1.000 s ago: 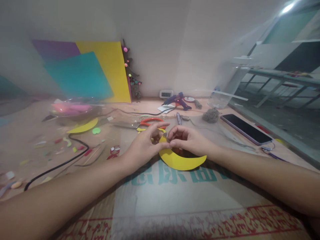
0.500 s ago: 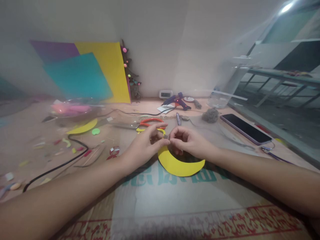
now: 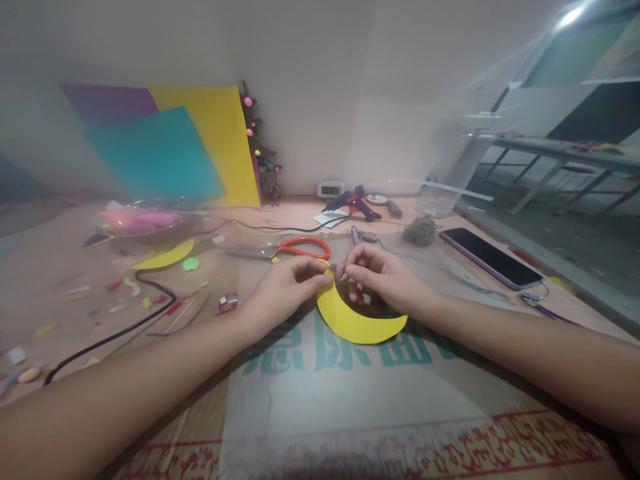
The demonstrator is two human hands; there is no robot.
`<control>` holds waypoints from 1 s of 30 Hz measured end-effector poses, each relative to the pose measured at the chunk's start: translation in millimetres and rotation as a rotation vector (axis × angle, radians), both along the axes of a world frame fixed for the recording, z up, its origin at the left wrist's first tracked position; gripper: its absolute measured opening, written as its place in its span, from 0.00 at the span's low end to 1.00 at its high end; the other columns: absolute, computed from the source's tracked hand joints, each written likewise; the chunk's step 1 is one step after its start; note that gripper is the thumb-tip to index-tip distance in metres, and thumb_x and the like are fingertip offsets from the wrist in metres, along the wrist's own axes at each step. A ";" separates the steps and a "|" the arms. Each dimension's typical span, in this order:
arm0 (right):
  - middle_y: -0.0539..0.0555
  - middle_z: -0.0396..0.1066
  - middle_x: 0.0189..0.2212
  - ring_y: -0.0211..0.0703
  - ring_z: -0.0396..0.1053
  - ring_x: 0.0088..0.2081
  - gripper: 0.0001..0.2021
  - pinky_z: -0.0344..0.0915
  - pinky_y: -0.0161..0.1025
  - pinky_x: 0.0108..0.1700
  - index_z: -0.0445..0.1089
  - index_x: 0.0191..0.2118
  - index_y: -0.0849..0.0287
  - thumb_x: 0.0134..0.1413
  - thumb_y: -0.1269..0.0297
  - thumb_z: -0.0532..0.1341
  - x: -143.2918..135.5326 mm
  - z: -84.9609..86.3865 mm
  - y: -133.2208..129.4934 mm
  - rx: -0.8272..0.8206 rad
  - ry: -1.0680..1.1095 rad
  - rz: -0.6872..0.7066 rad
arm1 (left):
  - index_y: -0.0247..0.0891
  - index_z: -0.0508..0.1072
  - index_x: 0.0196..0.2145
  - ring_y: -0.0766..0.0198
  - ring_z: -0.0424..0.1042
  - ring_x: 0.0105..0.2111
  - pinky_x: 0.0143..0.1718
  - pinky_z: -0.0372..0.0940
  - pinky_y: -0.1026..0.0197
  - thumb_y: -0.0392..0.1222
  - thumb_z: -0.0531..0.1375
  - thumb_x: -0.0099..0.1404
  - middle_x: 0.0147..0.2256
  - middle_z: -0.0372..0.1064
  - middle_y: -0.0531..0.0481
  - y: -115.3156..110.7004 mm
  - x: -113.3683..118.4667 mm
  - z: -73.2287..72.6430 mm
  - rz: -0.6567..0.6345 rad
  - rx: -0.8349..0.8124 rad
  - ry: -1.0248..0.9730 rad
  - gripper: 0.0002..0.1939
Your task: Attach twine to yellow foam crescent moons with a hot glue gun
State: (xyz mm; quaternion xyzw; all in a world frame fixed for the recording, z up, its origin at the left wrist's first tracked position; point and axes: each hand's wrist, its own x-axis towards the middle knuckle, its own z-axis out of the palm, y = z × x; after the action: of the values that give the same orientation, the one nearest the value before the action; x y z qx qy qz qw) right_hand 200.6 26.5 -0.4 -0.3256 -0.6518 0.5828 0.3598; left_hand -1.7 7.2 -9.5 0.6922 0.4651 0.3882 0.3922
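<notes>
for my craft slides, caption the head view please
Left hand pinches a yellow crescent, right hand close by, with scissors and glue gun beyond.

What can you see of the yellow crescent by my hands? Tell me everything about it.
The yellow crescent is a thin, plain, matte cutout that looks like craft paper or foam sheet, with no marks visible. It curves like a bowl, its free tip pointing toward the right wrist. The left hand pinches its upper-left end; the right hand is close by, contact unclear. It appears in front of green lettering; whether it rests on the surface there is unclear.
</notes>
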 end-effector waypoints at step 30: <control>0.41 0.58 0.15 0.29 0.54 0.16 0.13 0.51 0.29 0.17 0.66 0.37 0.59 0.53 0.55 0.65 -3.4 -5.6 0.1 -0.082 -0.009 0.000 | 0.36 0.74 0.34 0.63 0.72 0.34 0.36 0.65 0.62 0.46 0.59 0.65 0.34 0.75 0.50 0.2 0.1 -1.5 -0.036 0.066 0.027 0.11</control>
State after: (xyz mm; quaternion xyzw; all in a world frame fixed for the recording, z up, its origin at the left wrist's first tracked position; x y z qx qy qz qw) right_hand 197.2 26.6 -6.0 -0.3427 -0.6291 0.6074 0.3434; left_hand -1.6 7.4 -11.0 0.7182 0.4446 0.3870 0.3698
